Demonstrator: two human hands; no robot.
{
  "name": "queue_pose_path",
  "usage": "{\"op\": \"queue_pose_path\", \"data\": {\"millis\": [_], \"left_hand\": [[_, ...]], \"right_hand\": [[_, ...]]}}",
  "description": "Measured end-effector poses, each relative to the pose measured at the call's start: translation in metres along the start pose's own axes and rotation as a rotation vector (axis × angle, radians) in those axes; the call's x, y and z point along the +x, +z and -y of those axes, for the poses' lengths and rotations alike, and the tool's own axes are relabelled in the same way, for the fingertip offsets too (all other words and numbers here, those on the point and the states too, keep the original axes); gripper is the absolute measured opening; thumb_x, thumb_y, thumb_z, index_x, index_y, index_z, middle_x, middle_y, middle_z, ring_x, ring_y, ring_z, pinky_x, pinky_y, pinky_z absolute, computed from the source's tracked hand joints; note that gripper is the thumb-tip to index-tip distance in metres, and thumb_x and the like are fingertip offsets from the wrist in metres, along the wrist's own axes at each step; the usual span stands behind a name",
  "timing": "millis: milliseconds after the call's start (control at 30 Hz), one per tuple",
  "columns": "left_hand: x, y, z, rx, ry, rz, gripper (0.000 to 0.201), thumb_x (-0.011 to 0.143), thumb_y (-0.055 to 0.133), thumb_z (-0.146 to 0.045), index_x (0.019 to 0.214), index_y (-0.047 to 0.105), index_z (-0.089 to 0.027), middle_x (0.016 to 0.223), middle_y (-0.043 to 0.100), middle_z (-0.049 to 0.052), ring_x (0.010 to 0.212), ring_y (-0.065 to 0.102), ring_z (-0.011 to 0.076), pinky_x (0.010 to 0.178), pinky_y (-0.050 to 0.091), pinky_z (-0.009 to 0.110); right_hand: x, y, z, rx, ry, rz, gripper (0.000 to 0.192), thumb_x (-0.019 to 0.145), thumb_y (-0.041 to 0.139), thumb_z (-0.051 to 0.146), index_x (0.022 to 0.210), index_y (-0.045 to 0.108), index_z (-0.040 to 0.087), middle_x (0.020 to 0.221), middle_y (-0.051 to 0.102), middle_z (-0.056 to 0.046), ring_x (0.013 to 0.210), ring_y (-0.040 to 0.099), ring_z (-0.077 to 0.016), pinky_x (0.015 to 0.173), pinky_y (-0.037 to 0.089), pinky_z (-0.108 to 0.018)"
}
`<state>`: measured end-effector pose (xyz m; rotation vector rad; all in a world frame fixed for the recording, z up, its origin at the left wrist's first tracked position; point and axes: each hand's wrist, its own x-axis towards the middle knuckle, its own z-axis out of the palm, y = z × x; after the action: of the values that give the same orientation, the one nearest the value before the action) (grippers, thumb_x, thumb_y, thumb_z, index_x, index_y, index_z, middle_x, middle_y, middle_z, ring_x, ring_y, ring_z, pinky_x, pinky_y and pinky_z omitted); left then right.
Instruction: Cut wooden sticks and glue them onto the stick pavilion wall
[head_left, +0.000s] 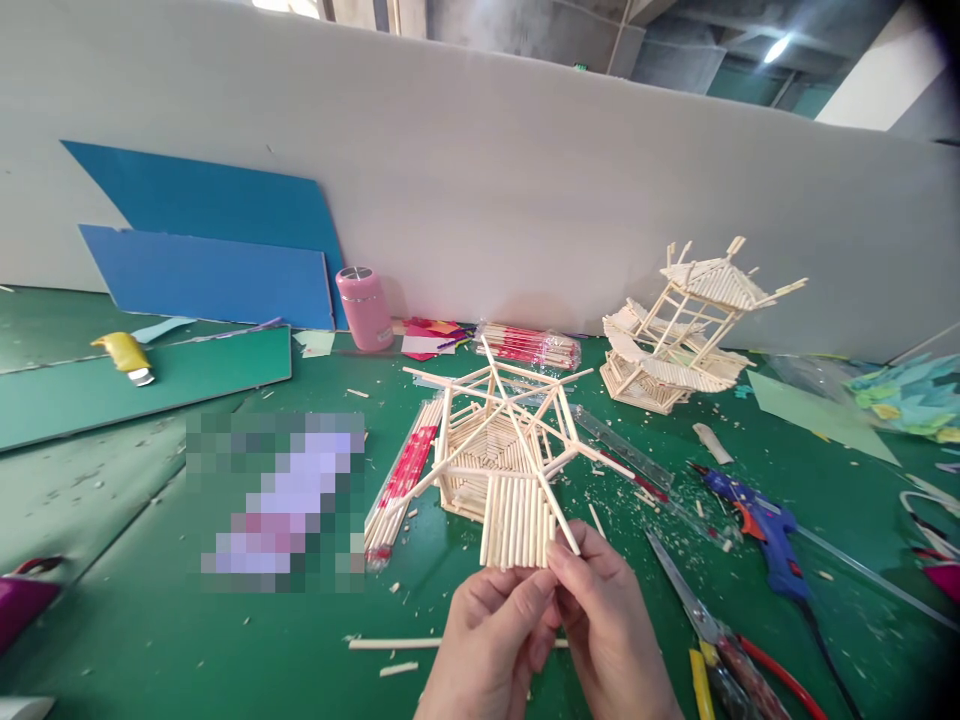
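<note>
Pinching the near edge of a stick roof panel [516, 520] between left hand [491, 640] and right hand [611, 625], steadying it against the hexagonal stick frame [495, 440] on the green surface [187, 640].

I see a green table [150, 620] littered with wood chips. I take the hexagonal stick frame [499, 450] as my landmark. Left of it lie bundled sticks in red wrapping [401, 480]; behind it, a pink cup [364, 308] and another stick pack [529, 346]. Right and behind stands a finished stick pavilion [679, 335]. Right of it lie a blue glue gun [757, 520] and red-handled pliers [720, 640]. Far left, a green cutting mat [112, 390] carries a yellow knife [126, 356].
</note>
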<state>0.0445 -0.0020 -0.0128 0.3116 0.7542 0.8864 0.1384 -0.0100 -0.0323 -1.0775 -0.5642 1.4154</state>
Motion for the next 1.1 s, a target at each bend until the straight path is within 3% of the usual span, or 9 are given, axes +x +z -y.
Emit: {"op": "queue_pose_path", "data": {"millis": [600,833,1100], "left_hand": [[-0.004,0.005,-0.004,0.013,0.006,-0.047,0.017,0.063,0.074,-0.025,0.054,0.067,-0.012,0.045,0.047,-0.003,0.047,0.034,0.0069,0.053,0.033,0.019],[-0.005,0.007,-0.006,0.020,0.024,-0.042,0.023,0.063,0.074,-0.026,0.048,0.063,-0.012,0.043,0.046,-0.003,0.046,0.033,0.0067,0.052,0.033,0.019],[-0.005,0.007,-0.004,0.029,0.049,-0.036,0.029,0.064,0.073,-0.031,0.046,0.060,-0.012,0.043,0.044,-0.003,0.046,0.031,0.0070,0.050,0.030,0.019]], "right_hand": [[-0.005,0.005,0.009,0.014,-0.026,0.041,0.018,0.077,0.061,0.034,0.070,0.053,0.019,0.059,0.055,0.003,0.057,0.052,-0.0127,0.055,0.039,-0.024],[-0.004,0.002,0.004,-0.016,-0.044,0.003,0.019,0.077,0.063,0.035,0.070,0.056,0.019,0.052,0.052,0.006,0.045,0.048,-0.0076,0.047,0.036,-0.020],[-0.003,0.003,0.004,-0.106,-0.062,-0.053,0.022,0.074,0.064,0.038,0.068,0.056,0.019,0.049,0.051,0.005,0.051,0.050,-0.0113,0.051,0.038,-0.023]]}}
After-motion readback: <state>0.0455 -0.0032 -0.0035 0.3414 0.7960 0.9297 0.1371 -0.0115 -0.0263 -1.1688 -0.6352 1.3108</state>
